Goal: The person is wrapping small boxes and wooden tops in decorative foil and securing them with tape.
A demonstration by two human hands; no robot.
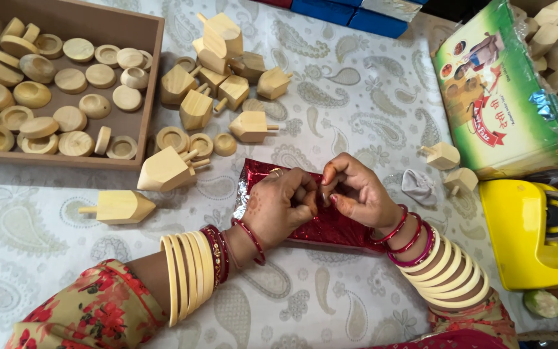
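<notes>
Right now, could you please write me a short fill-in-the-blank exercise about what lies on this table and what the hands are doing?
1. Both hands, the left hand and the right hand, meet over a shiny sheet of ____ colour.
2. The round wooden pieces lie in a brown ____ at the upper left.
3. The tape dispenser at the right edge is ____.
4. A single wooden top lies to the ____ of the left hand.

Missing words: red; tray; yellow; left

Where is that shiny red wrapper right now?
In the head view, the shiny red wrapper lies flat on the patterned tablecloth, bottom centre, under the left hand and right hand.
</notes>
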